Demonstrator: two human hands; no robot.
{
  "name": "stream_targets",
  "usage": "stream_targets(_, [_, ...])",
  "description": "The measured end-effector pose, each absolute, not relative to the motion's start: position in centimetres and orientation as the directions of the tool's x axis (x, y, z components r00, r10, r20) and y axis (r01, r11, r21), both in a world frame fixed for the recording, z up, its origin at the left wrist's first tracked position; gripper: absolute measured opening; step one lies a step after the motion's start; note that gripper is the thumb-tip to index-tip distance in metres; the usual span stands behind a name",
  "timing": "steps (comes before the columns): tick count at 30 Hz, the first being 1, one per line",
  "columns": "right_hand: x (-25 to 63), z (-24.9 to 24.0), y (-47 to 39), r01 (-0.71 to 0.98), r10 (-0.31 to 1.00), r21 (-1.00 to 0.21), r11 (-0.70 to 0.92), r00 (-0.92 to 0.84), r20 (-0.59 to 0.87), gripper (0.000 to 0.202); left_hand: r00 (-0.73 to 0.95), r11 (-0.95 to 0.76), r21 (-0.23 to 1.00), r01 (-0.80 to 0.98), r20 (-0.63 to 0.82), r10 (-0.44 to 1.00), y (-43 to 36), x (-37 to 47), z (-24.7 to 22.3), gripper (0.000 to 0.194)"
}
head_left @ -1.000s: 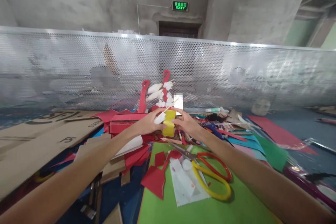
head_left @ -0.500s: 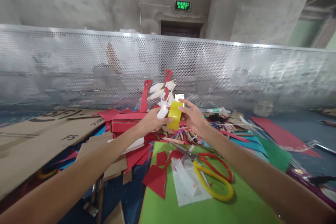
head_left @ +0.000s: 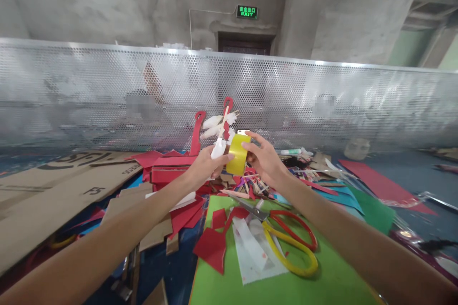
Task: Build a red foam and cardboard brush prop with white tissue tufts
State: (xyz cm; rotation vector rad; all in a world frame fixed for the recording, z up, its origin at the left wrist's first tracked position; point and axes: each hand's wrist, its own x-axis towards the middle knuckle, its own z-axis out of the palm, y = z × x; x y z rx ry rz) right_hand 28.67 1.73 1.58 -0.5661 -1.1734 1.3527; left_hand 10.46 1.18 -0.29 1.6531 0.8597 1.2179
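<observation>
My left hand is closed on a white wrapped piece from which a thin wooden stick points up. Its thumb meets the left side of a yellow tape roll. My right hand grips that roll from the right, fingers over its upper edge. Behind the hands, red hooked pieces and white feather-like pieces stand up. Below lie scissors with one red and one yellow handle, beside white paper on a green sheet.
Brown cardboard covers the left side. Red scraps lie at the front, and a red box-like piece is left of centre. At right are blue, green and red sheets. A perforated metal panel runs across the back.
The white piece in my left hand has tilted more upright, and its wooden stick now shows clearly. The tape roll has shifted slightly left and up. The camera view has moved a little.
</observation>
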Motion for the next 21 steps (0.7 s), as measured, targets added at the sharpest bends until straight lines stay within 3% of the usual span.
stream_targets(7, [28.6, 1.5, 2.0, -0.505, 0.948, -0.848, 0.159, -0.163, 0.275, 0.054, 0.356, -0.377, 0.926, -0.013, 0.357, 0.864, 0.8, 10.2, 0.0, 0.045])
stream_targets(10, [28.5, 0.8, 2.5, -0.507, 0.949, -0.843, 0.177, -0.140, 0.283, 0.053, 0.326, -0.368, 0.928, 0.050, 0.333, 0.885, 0.9, 10.3, -0.1, 0.040])
stream_targets(14, [28.5, -0.2, 2.7, -0.397, 0.915, -0.879, 0.263, -0.186, 0.357, 0.054, 0.215, -0.358, 0.926, 0.120, 0.328, 0.920, 1.1, 10.6, -0.4, 0.035])
stream_targets(21, [28.5, -0.3, 2.0, -0.197, 0.792, -0.891, 0.410, -0.407, 0.455, 0.058, 0.120, -0.273, 0.961, -0.042, 0.276, 0.954, 1.8, 10.5, -0.5, 0.038])
